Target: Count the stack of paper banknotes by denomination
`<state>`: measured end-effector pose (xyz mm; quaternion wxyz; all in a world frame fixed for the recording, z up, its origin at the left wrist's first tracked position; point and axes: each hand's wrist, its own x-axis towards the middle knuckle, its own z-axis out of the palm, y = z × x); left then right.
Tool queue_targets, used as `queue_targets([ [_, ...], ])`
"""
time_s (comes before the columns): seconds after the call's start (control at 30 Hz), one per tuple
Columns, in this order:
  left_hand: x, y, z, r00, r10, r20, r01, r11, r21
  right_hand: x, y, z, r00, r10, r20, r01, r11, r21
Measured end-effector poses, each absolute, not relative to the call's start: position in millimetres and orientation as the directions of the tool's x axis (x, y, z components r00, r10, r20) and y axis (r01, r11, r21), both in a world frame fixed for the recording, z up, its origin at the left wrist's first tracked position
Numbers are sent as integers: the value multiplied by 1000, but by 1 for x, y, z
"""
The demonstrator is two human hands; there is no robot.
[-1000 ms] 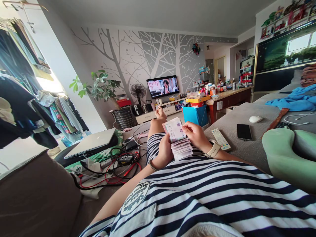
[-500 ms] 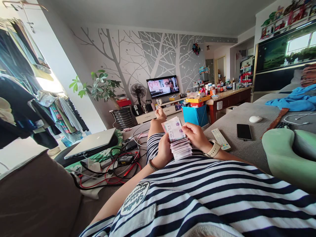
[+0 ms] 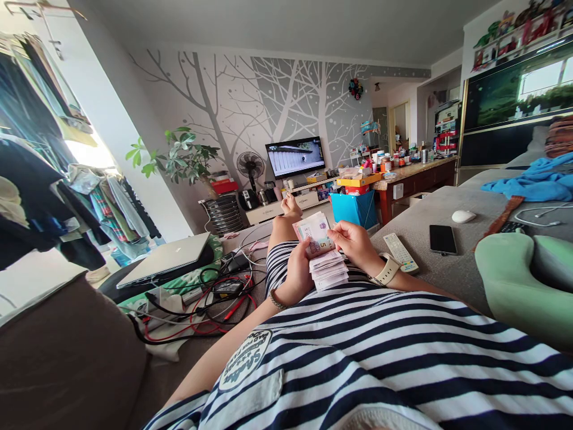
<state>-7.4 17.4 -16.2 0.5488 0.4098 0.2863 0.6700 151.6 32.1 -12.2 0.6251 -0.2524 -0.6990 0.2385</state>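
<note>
A stack of banknotes stands tilted up above my lap, and the front note carries a 5. My left hand is closed round the stack's left side, thumb on the face of the notes. With thumb and fingers pinched, my right hand grips the right edge of the front notes. Below, several folded-over banknotes fan down toward the striped shirt. The fingers behind the stack are hidden.
On the sofa at right lie a remote control, a phone, a white mouse and a green neck pillow. To the left are a laptop and tangled cables. A blue box stands ahead.
The front of the stack now shows a different note face with a 5. My right hand has barely shifted, and the folded-over notes below lie slightly differently. The television picture has changed.
</note>
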Motion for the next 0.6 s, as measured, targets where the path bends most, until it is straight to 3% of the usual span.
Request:
queue_targets([
  [0.17,-1,5,-7,-23,950,312,-438,-290,851,151,38,-14,-7,674,739,139,733,-666],
  [0.33,2,-2,-3,-129,958,256,-382,-287,878,151,37,-12,5,656,755,184,742,-645],
  [0.6,0,-3,-4,-82,965,251,-407,-262,875,152,34,-10,25,662,749,198,731,-653],
])
